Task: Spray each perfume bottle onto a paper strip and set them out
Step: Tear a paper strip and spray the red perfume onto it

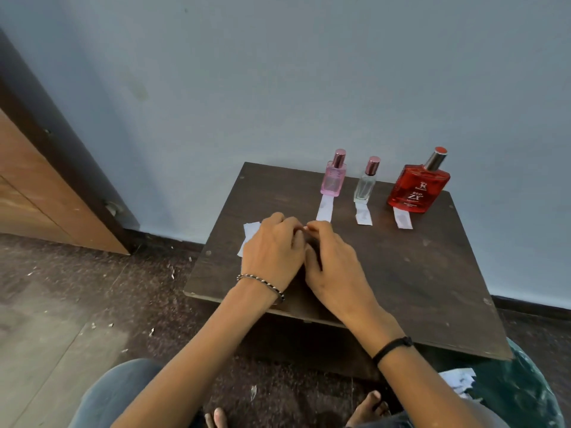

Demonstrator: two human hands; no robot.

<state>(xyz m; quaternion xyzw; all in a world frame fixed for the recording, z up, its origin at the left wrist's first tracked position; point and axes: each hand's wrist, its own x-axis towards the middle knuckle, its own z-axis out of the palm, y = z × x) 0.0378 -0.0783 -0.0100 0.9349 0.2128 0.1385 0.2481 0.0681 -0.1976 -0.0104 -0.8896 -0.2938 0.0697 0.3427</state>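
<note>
- The left hand (pixel 273 248) and the right hand (pixel 332 262) are brought together over the near-left part of the dark wooden table (pixel 432 288), fingertips touching each other.
- The fingers of both hands are curled inward; whether something is pinched between them cannot be told, since the hands hide it.
- A piece of white paper (pixel 248 237) is seen lying on the table under the left hand, its edge showing just to the left of the knuckles.
- Beyond the hands, three perfume bottles are stood upright in a row near the wall: a pink bottle (pixel 333 177) straight ahead of the fingertips, a clear bottle (pixel 366 183) to its right, and a red bottle (pixel 418 188) farthest right.
- A paper strip is laid flat in front of each: one (pixel 324 211) touching the pink bottle's base, one (pixel 363 214) by the clear bottle, one (pixel 402 218) by the red bottle.
- A beaded bracelet (pixel 262 284) is worn on the left wrist and a black band (pixel 392 347) on the right.
</note>
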